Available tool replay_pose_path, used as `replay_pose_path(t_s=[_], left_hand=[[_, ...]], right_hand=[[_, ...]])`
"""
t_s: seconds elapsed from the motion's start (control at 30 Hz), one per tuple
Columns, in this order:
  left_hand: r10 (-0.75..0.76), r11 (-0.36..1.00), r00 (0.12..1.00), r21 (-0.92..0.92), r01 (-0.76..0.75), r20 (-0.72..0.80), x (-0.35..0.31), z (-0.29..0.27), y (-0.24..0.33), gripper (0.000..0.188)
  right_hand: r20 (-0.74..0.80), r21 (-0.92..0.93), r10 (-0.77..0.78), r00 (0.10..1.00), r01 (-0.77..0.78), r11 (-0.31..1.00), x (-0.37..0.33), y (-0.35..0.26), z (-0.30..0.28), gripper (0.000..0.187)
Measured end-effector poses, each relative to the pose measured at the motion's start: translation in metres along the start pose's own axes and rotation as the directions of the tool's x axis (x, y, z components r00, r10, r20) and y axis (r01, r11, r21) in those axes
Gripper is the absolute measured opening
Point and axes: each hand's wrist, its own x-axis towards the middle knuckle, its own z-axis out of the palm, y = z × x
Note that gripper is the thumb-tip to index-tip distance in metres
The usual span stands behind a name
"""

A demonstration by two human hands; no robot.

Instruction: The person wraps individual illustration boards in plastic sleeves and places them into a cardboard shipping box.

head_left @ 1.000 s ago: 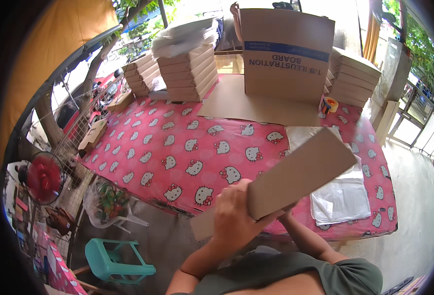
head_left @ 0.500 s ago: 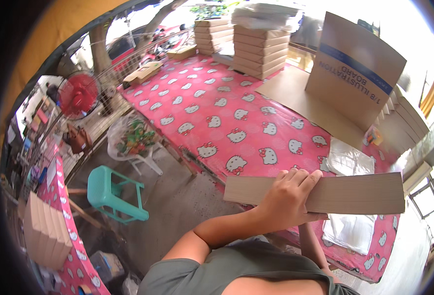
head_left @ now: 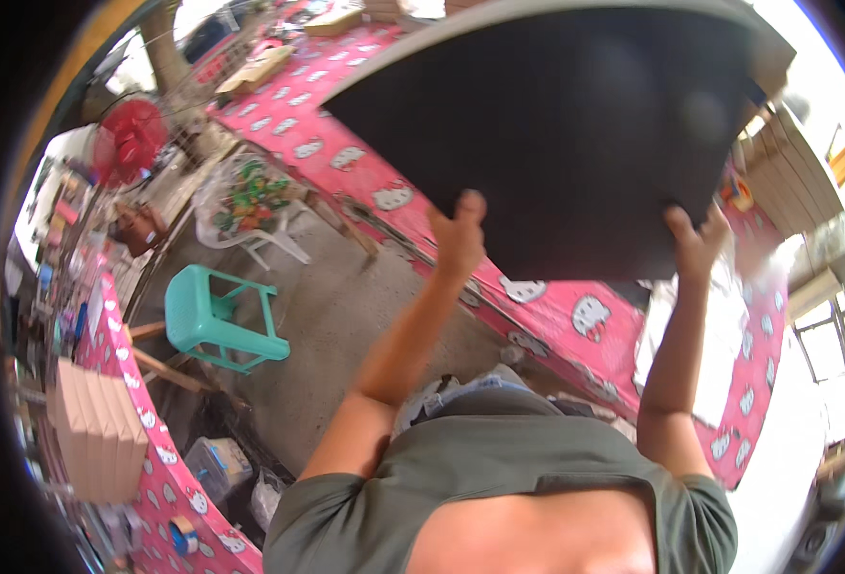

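Observation:
A thick stack of boards (head_left: 575, 143) is held up and tilted over the table, its wide black face turned toward me and its pale edge along the top. My left hand (head_left: 460, 234) grips the near left edge, thumb on the black face. At the near right edge my right hand (head_left: 700, 244) does the same, thumb on top. The other fingers of both hands are hidden behind the stack. Under the right forearm, white plastic wrapping (head_left: 661, 320) lies on the pink patterned table (head_left: 547, 320). The stack covers much of the table.
A green plastic stool (head_left: 197, 306) and a white chair (head_left: 288, 234) with a bagged plant stand left of the table. Further left are a red fan (head_left: 131, 143) and brown paper packs (head_left: 102, 430) on a side table. More brown packs (head_left: 790, 172) stand at right.
The stack of boards has swung from edge-on to showing its black face, and has risen away from me. My left hand has moved to its left edge; my right hand has come into view.

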Motion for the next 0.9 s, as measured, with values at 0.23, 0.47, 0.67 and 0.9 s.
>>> replay_pose_path(t_s=[0.23, 0.47, 0.67, 0.9], left_hand=[[0.203, 0.947, 0.973, -0.277, -0.166, 0.110, 0.048, -0.041, -0.095, 0.067], [0.331, 0.901, 0.944, -0.294, -0.318, -0.008, 0.046, -0.057, -0.097, 0.067], [0.288, 0.844, 0.958, -0.472, -0.256, -0.005, 0.061, -0.085, -0.133, 0.065], [0.773, 0.415, 0.550, 0.405, -0.815, 0.315, 0.053, -0.089, -0.155, 0.040]], right_hand=[[0.074, -0.466, -0.183, 0.980, 0.196, 0.863, 0.008, 0.019, 0.044, 0.074], [0.152, -0.481, -0.254, 0.955, 0.296, 0.825, 0.008, -0.002, 0.063, 0.080], [0.165, -0.400, -0.297, 0.941, 0.339, 0.851, -0.006, 0.004, 0.048, 0.083], [0.108, -0.318, -0.256, 0.961, 0.278, 0.906, -0.027, 0.024, 0.001, 0.084]])
